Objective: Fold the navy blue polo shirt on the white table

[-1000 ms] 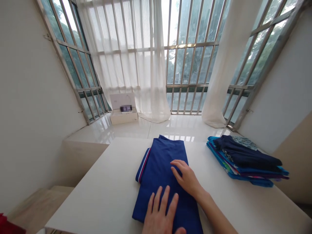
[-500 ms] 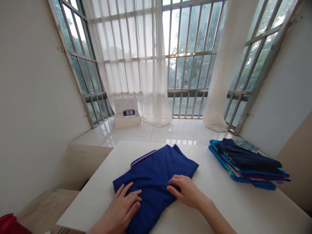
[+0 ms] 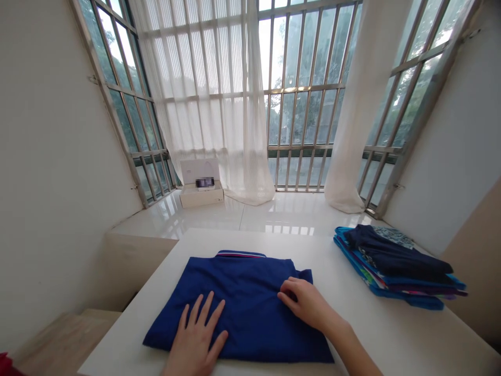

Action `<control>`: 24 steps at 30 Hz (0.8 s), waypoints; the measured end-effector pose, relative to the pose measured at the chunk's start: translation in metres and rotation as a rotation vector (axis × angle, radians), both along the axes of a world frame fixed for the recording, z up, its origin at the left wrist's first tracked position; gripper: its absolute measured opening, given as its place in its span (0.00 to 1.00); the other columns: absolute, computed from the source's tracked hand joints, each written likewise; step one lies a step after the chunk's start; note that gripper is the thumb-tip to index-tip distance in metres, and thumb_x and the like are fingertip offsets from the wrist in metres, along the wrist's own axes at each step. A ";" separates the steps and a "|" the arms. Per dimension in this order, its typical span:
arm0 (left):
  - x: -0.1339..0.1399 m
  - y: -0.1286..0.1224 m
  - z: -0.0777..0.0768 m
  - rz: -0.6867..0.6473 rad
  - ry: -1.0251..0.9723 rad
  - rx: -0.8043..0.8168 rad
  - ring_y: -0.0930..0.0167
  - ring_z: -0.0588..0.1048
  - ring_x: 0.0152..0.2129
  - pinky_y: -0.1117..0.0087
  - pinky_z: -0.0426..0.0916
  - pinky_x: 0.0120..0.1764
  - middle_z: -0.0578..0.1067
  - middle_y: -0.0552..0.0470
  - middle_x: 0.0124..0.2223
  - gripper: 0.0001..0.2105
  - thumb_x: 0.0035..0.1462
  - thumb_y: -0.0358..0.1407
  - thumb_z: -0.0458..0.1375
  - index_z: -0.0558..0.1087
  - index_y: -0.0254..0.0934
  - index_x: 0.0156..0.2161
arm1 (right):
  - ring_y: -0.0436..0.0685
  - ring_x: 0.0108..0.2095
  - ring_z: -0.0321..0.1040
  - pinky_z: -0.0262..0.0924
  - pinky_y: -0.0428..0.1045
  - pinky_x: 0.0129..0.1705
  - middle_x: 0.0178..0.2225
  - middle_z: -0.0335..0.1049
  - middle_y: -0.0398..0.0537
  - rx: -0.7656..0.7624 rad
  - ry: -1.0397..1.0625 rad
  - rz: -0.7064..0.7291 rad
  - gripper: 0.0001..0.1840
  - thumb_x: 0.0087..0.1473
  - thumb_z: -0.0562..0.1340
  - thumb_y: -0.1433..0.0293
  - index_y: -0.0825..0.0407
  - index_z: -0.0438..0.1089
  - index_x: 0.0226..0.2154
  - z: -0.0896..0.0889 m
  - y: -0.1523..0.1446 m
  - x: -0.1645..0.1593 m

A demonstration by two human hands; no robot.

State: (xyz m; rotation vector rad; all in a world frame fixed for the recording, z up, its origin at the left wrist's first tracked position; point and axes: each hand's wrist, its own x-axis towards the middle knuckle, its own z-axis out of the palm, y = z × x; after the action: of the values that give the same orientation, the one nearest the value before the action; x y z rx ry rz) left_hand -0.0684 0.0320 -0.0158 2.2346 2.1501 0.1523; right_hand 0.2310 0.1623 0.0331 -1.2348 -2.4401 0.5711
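A dark blue polo shirt [image 3: 250, 308], folded into a wide flat shape, lies on the white table. Its collar, edged with a white and red stripe, faces the window side, and a small flap of cloth sticks out at its upper right. My left hand [image 3: 200, 331] rests flat on the left part of the shirt, fingers spread. On the right part, my right hand [image 3: 303, 303] has its thumb and fingers curled together against the cloth, seemingly pinching it; the fingertips are partly hidden.
A stack of folded clothes [image 3: 395, 266], blue and dark navy, sits on the right of the white table [image 3: 129, 339]. Behind, an open white box [image 3: 201, 197] stands on the glossy sill [image 3: 250, 216] below white curtains [image 3: 250, 130] and barred windows. Something red [image 3: 6, 364] shows at lower left.
The shirt has turned clockwise, so its collar edge now lies nearly square to the table, and it is spread flatter. My left fingers have spread wider; my right hand has shifted slightly right.
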 end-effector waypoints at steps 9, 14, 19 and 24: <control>-0.036 0.073 0.054 -0.204 0.076 -0.054 0.56 0.55 0.65 0.47 0.50 0.63 0.59 0.48 0.68 0.23 0.65 0.41 0.47 0.62 0.49 0.64 | 0.46 0.19 0.69 0.53 0.40 0.19 0.30 0.79 0.46 -0.805 0.124 0.239 0.14 0.56 0.59 0.60 0.51 0.75 0.33 0.004 -0.016 0.003; 0.020 0.068 0.050 -0.006 0.085 -0.066 0.47 0.63 0.60 0.46 0.60 0.56 0.65 0.29 0.62 0.29 0.66 0.49 0.42 0.69 0.29 0.60 | 0.45 0.18 0.66 0.56 0.39 0.18 0.32 0.78 0.46 -0.976 0.062 0.410 0.17 0.50 0.64 0.62 0.51 0.78 0.41 0.013 -0.029 -0.005; 0.053 0.085 0.027 -0.040 -0.018 -0.130 0.43 0.43 0.67 0.40 0.44 0.62 0.47 0.24 0.69 0.45 0.60 0.62 0.40 0.51 0.23 0.68 | 0.45 0.20 0.64 0.55 0.37 0.19 0.27 0.75 0.44 -0.897 0.052 0.516 0.21 0.48 0.63 0.67 0.52 0.78 0.46 0.012 -0.032 -0.014; 0.061 0.135 0.022 -0.333 -0.078 -0.194 0.50 0.35 0.68 0.45 0.37 0.65 0.39 0.32 0.71 0.43 0.60 0.60 0.44 0.46 0.29 0.69 | 0.46 0.25 0.68 0.58 0.38 0.22 0.33 0.77 0.46 -0.938 0.118 0.516 0.24 0.48 0.65 0.60 0.50 0.77 0.48 0.007 -0.029 -0.015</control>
State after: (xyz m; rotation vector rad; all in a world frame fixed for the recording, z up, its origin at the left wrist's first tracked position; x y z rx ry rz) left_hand -0.0072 0.1673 0.0062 2.3822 1.6462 0.0180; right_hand 0.2165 0.1336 0.0405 -0.7398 -2.4153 2.0216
